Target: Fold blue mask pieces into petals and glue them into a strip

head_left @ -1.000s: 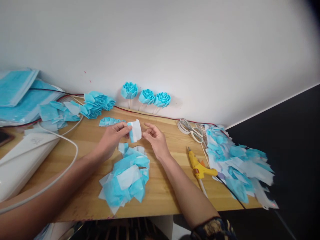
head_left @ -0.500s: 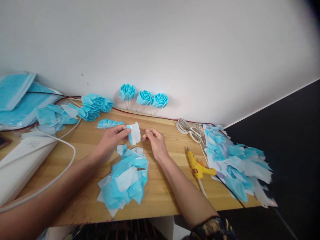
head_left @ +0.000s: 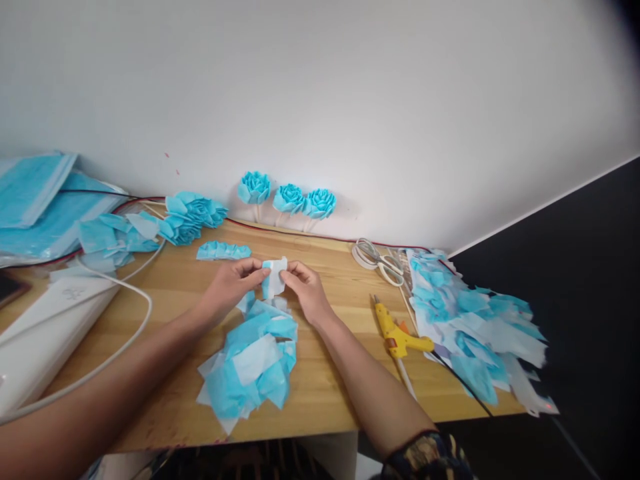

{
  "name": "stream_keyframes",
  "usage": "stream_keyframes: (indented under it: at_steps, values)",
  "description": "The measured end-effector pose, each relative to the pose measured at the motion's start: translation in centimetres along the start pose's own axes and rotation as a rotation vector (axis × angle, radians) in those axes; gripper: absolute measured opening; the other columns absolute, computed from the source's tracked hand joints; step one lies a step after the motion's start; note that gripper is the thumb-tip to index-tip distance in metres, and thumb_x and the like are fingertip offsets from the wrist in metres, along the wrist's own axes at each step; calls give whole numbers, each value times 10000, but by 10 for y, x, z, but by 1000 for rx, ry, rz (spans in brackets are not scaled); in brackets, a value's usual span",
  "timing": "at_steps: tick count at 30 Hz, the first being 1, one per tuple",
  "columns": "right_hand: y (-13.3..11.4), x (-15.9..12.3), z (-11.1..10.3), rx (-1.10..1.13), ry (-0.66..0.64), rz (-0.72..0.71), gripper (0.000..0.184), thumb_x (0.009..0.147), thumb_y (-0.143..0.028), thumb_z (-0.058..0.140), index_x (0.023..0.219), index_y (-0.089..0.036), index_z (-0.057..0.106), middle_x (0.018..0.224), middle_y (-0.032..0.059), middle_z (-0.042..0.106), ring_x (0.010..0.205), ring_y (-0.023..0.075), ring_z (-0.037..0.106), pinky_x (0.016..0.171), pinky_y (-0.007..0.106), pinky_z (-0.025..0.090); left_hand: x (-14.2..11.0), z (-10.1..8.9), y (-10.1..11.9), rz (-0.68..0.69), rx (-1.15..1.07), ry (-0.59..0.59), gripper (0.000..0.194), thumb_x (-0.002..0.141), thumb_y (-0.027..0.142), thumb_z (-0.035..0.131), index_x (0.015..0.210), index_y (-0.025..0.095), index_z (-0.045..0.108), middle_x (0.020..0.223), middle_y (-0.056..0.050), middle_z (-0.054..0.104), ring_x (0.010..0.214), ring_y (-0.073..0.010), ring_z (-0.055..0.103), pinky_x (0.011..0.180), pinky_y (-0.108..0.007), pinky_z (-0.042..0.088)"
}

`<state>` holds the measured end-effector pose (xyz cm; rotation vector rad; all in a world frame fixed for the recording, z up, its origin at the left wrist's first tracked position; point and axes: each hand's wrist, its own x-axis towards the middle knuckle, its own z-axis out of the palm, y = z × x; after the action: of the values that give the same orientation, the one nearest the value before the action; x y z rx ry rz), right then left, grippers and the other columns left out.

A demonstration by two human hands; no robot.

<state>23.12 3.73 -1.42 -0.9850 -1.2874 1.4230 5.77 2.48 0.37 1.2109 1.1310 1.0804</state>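
Observation:
A small blue-and-white fabric piece (head_left: pixel 274 280), white side toward me and a blue strip along its left, is held up between my hands. My left hand (head_left: pixel 233 283) pinches its left edge between thumb and fingers. At the right edge, the thumb and fingers of my right hand (head_left: pixel 307 287) are closed on it too. Just below lies a loose heap of blue and white fabric pieces (head_left: pixel 255 360). Behind my left hand is a row of folded blue petals (head_left: pixel 223 251) on the wooden table (head_left: pixel 330 393).
Three blue fabric flowers (head_left: pixel 289 198) on sticks lean at the wall, with more flowers (head_left: pixel 193 217) to their left. Scissors (head_left: pixel 387 262), a yellow glue gun (head_left: pixel 397 333) and a scrap pile (head_left: pixel 465 327) are on the right. A white cable (head_left: pixel 147 303) loops over a white box (head_left: pixel 55 333).
My right hand has moved left and now grips the right edge of the fabric piece. The piece has shifted slightly right, and my left hand still holds it.

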Motion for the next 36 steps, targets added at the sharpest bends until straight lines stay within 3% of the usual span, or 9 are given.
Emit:
stream_keyframes:
  at_steps: [6, 14, 20, 28, 36]
  values:
    - [1, 1, 0, -10, 34, -24, 237, 757, -414, 718, 745, -198, 620, 697, -39, 591, 657, 117, 503, 680, 253, 417, -2, 2, 8, 45, -2, 27, 249, 759, 438, 696, 690, 199, 686, 660, 6, 625, 630, -153, 544, 624, -261, 434]
    - [-2, 0, 1, -28, 42, -41, 226, 750, -401, 710, 731, -196, 618, 689, -34, 593, 671, 123, 503, 687, 257, 421, -1, 0, 9, 68, 65, 42, 417, 809, 533, 589, 583, 184, 608, 613, -13, 580, 655, -171, 515, 654, -279, 427]
    - [1, 1, 0, 13, 45, -60, 206, 753, -375, 707, 718, -195, 615, 673, -38, 581, 654, 114, 491, 667, 249, 407, 2, -3, 7, 109, 60, 59, 366, 845, 471, 576, 652, 165, 629, 665, -9, 591, 677, -151, 518, 695, -261, 414]
    - [2, 3, 0, 37, 72, -59, 222, 746, -378, 713, 701, -195, 595, 669, -41, 560, 656, 115, 480, 666, 249, 397, 5, -5, 0, 74, 35, 117, 291, 776, 438, 663, 681, 164, 633, 651, 9, 561, 658, -139, 483, 651, -256, 381]
    - [3, 3, -1, 8, 86, -59, 214, 752, -382, 706, 714, -198, 605, 679, -37, 564, 661, 120, 482, 670, 255, 393, 3, -6, 5, 90, 15, 129, 315, 811, 450, 608, 738, 151, 677, 636, 1, 560, 641, -146, 490, 637, -271, 392]
